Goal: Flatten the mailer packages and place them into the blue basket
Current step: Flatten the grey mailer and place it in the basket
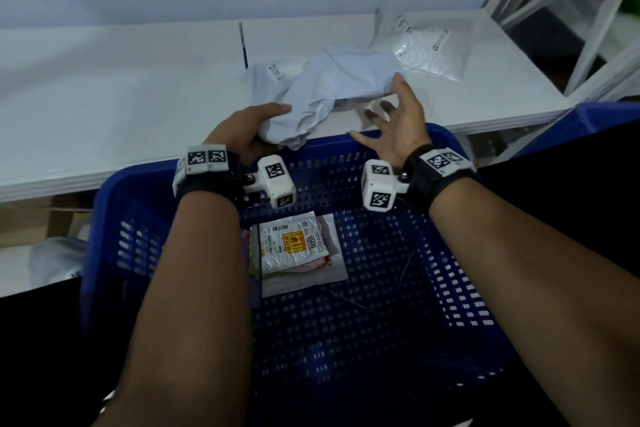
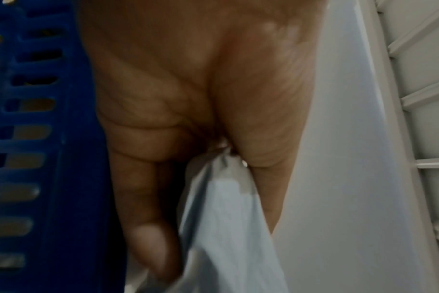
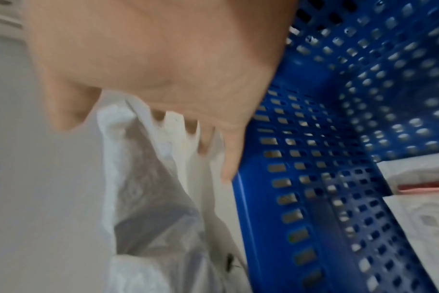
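A crumpled pale grey mailer [image 1: 329, 94] [image 2: 226, 228] [image 3: 148, 198] lies on the white table [image 1: 104, 97], its near end hanging over the far rim of the blue basket [image 1: 450, 288] [image 2: 38, 158] [image 3: 338, 138]. My left hand [image 1: 249, 130] [image 2: 188, 119] grips that near left end, thumb on top. My right hand [image 1: 391, 114] [image 3: 163, 79] is spread with straight fingers at the mailer's right end, one fingertip touching it. Flat mailers [image 1: 294, 250] [image 3: 426, 208] with a printed label lie on the basket floor.
Another white padded mailer [image 1: 426, 45] lies at the back right of the table, and a further grey one [image 1: 273, 71] sits behind the crumpled one. A white metal frame [image 1: 571, 10] stands at the right. A second blue bin [image 1: 588, 121] sits beside it.
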